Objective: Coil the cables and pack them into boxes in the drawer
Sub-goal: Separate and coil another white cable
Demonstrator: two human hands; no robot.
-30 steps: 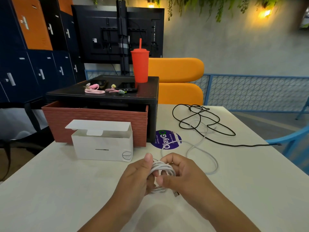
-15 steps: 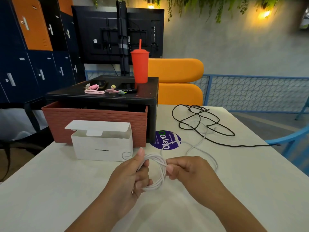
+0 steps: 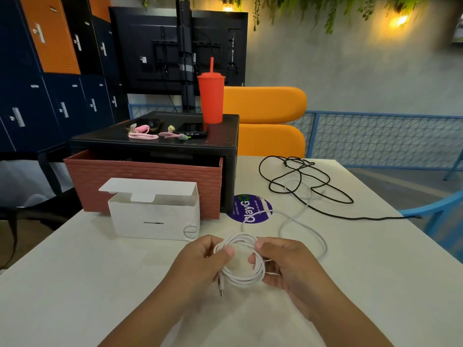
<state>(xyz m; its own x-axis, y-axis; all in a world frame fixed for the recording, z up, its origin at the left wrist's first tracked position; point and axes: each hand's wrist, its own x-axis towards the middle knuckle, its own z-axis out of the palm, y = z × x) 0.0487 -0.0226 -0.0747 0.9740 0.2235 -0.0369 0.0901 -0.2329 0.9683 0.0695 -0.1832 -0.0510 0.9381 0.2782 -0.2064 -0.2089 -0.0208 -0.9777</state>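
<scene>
A white cable (image 3: pixel 241 276) is wound into a round coil above the white table (image 3: pixel 75 284). My left hand (image 3: pixel 200 264) pinches the coil's left side with thumb and fingers; the plug end hangs below it. My right hand (image 3: pixel 283 264) grips the coil's right side. The cable's loose tail runs right and back toward a tangled black cable (image 3: pixel 308 186). An open white box (image 3: pixel 155 216) stands in front of the pulled-out terracotta drawer (image 3: pixel 142 181).
A black drawer unit (image 3: pixel 160 144) carries a red tumbler (image 3: pixel 211 96), pink cables (image 3: pixel 142 134) and a phone. A purple sticker (image 3: pixel 250 209) lies on the table. Orange seats (image 3: pixel 265 121) and a blue chair (image 3: pixel 436 216) stand behind and right.
The hands drew apart and the tight bundle opened into a wider round coil held on both sides. More of the loose tail has been wound in.
</scene>
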